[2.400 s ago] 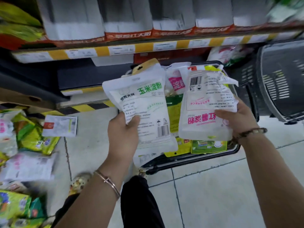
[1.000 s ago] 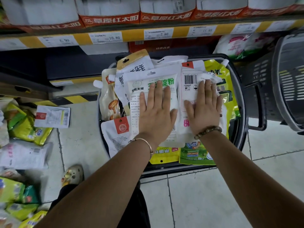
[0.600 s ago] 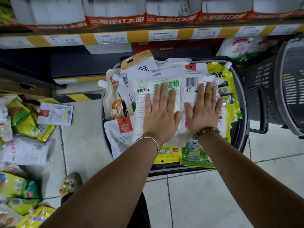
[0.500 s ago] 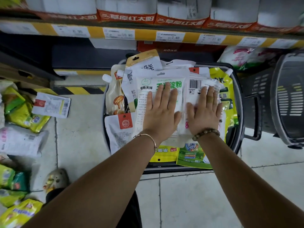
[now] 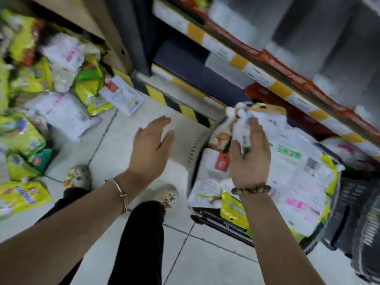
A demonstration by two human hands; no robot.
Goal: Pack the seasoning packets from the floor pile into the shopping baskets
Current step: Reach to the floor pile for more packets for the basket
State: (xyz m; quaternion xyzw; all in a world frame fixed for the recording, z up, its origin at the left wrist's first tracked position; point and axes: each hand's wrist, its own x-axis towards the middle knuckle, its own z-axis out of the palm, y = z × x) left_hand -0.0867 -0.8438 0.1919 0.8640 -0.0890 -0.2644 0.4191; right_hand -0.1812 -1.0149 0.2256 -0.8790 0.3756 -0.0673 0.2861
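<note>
A dark shopping basket (image 5: 195, 153) at the right is heaped with white, yellow and green seasoning packets (image 5: 296, 171). My right hand (image 5: 249, 157) hovers over its left side with straight fingers, holding nothing. My left hand (image 5: 151, 149) is open above the bare floor tiles between the basket and the floor pile. The floor pile of packets (image 5: 47, 112) spreads over the left side, white and yellow-green bags lying loose. One white packet with a red label (image 5: 121, 95) lies apart, nearest the shelf base. The picture is motion-blurred.
A store shelf with yellow price strips (image 5: 236, 58) runs diagonally across the top right. A yellow-black hazard strip (image 5: 174, 103) marks its base. A second dark basket (image 5: 364, 233) stands at the far right. My two shoes (image 5: 79, 177) and dark trouser legs are below my arms.
Both hands have lifted off the two white packets that they pressed flat in the basket. My left hand has swung left over the floor, and the view has turned toward the pile.
</note>
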